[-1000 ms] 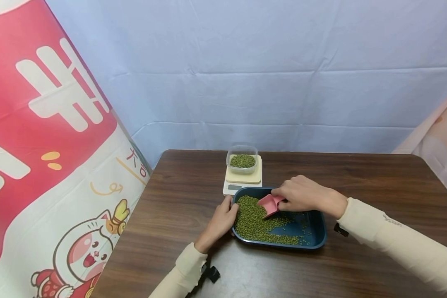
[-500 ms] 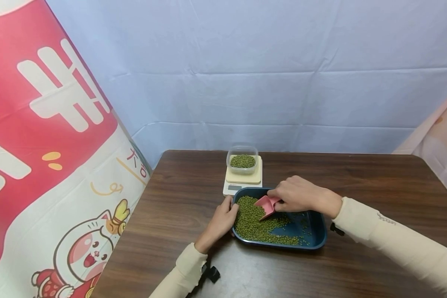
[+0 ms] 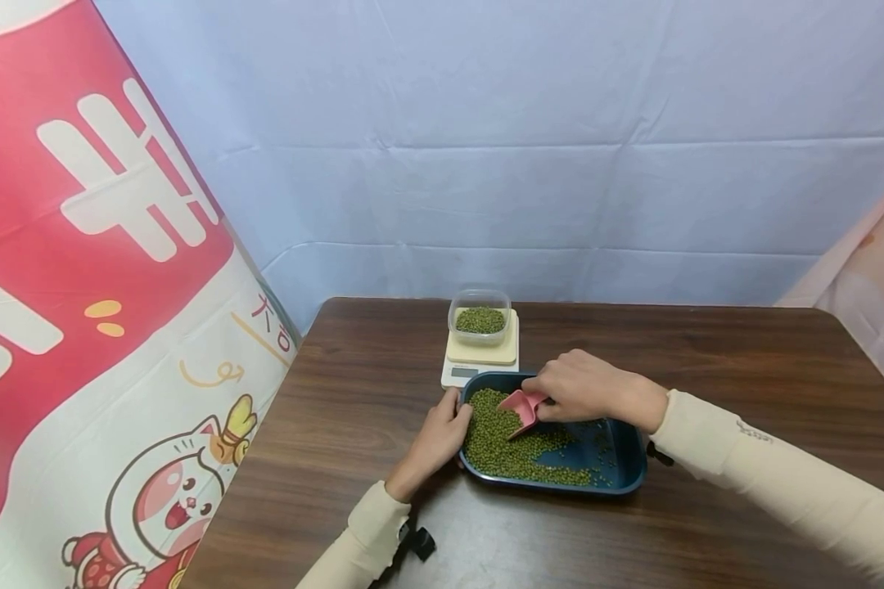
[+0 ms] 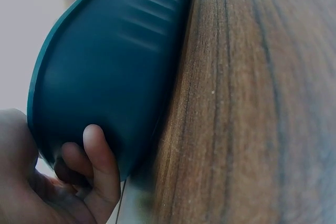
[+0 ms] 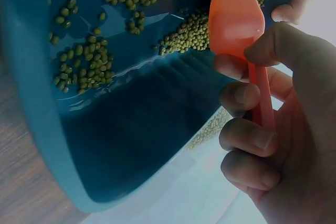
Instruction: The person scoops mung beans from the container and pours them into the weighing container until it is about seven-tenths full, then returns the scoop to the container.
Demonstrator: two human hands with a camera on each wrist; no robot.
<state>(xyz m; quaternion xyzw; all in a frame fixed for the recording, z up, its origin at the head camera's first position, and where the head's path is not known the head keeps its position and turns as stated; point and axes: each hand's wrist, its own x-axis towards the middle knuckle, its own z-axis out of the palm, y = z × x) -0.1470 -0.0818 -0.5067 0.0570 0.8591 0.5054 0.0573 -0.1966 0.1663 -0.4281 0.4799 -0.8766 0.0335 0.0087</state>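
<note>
The step in hand looks like scooping: the right hand (image 3: 585, 386) grasps the handle of a pink scoop (image 3: 525, 406), thumb on one side and fingers curled round the other, as the right wrist view shows. The scoop is inside the blue tray (image 3: 588, 448), towards its far side and left of the middle, with its mouth turned left and slightly near, set against the green beans (image 3: 489, 446). How much it carries cannot be told.

The left hand (image 3: 435, 429) grips the left end of the tray, thumb over the rim and fingers bent against the outer wall. The beans lie thickest at the left and run along the near side; the tray's floor shows bare towards the right, with a few loose beans scattered there.

Beyond the tray's far left corner, on the wooden table (image 3: 368, 393), stands a kitchen scale (image 3: 479, 353). A clear container (image 3: 480, 336) sits on it, holding a smaller heap of beans; the display is too small to read.

As a judgement, the next move calls for driving the scoop further left into the deep beans, then tipping its mouth up before any lift, with the left hand bracing the tray against the push.
</note>
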